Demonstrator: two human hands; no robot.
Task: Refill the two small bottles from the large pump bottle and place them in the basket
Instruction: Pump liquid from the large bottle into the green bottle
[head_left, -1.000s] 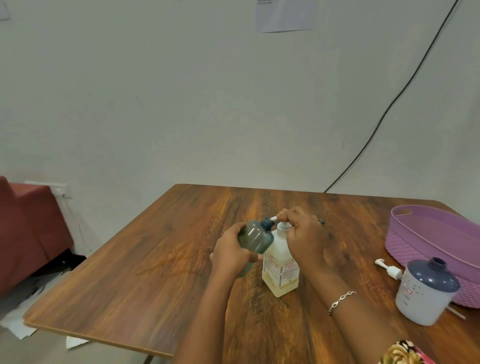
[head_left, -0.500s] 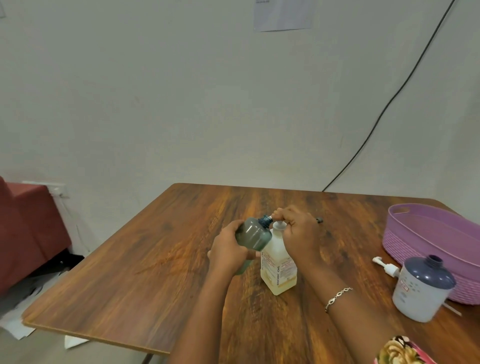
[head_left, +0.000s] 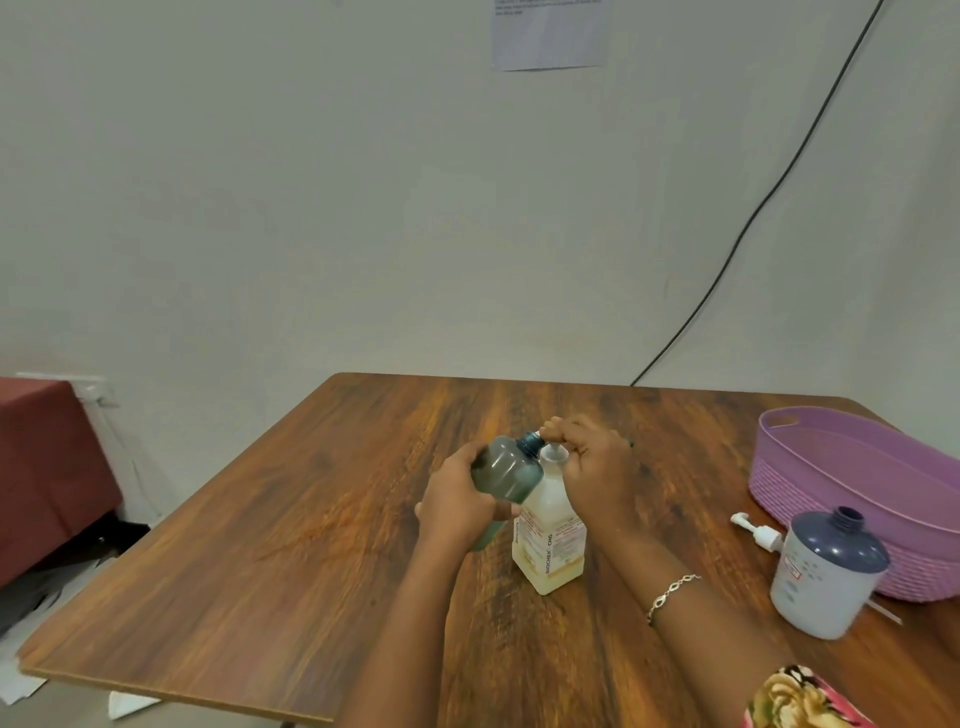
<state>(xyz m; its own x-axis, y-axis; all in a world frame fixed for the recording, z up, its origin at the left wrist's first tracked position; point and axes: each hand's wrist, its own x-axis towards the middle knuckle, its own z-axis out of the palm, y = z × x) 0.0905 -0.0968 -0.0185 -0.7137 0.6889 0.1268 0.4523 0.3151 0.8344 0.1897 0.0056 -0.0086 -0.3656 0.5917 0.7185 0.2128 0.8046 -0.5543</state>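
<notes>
At the centre of the frame the left hand (head_left: 457, 499) grips the tilted grey small bottle (head_left: 506, 470), its mouth tucked under the right hand (head_left: 592, 467), whose curled fingers clasp the head of the large pump bottle (head_left: 550, 545) – barely shifted from a second ago, so filling looks under way – with the basket (head_left: 810, 499) waiting at the right.

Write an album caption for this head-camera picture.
Left hand tilts a small grey bottle to the large pump bottle while the right hand grips its pump head, purple basket nearby.
</notes>
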